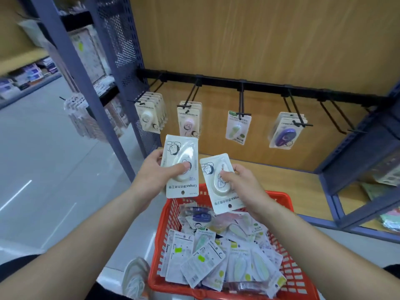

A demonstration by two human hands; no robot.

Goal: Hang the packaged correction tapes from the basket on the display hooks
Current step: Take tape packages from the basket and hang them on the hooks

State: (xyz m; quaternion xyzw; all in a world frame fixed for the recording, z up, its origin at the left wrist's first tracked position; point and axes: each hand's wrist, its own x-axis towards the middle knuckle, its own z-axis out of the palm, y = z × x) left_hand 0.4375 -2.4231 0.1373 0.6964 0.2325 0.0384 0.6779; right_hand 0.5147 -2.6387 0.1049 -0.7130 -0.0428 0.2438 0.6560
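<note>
Two packaged correction tapes are held in the air above the far edge of the red basket [164,224], in front of the shelf.

1. The left hand [155,172] grips the left package [179,148]. The thumb presses on the blister face and the fingers are curled behind the left edge of the card.
2. The right hand [242,182] grips the right package [216,191]. The thumb lies across the blister and the fingers wrap the right edge of the card.

Orientation: both packages are inverted. The hang hole is at the lower end, towards the basket, and the print reads upside down. The long axis of the left package is almost vertical in the view. The long axis of the right package is tilted, with its lower end farther to the right.

Appearance: each package is a white card with a cartoon figure and a clear oval blister over a white tape body.

The basket contains loose packages [201,258], most of them face down. The display hooks [241,98] on the black rail [259,85] carry white, pink, green and purple hung packages [189,122].
</note>
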